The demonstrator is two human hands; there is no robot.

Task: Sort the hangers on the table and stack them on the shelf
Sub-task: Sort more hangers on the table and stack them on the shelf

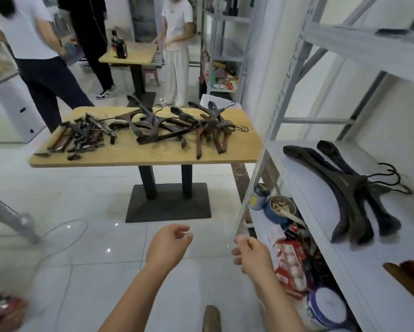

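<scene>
My left hand [170, 240] and right hand [250, 254] hang loosely curled, empty. Hangers [153, 127] lie heaped on the far table [139, 159]; I should lift only matching dark ones for the stack [350, 188] on the right shelf [304, 188]

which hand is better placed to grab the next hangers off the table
Probably the left hand: empty, and lined up with the table. The right hand, also empty, hangs by the shelf edge.

Brown hangers [409, 275] cut off at right edge.
</scene>
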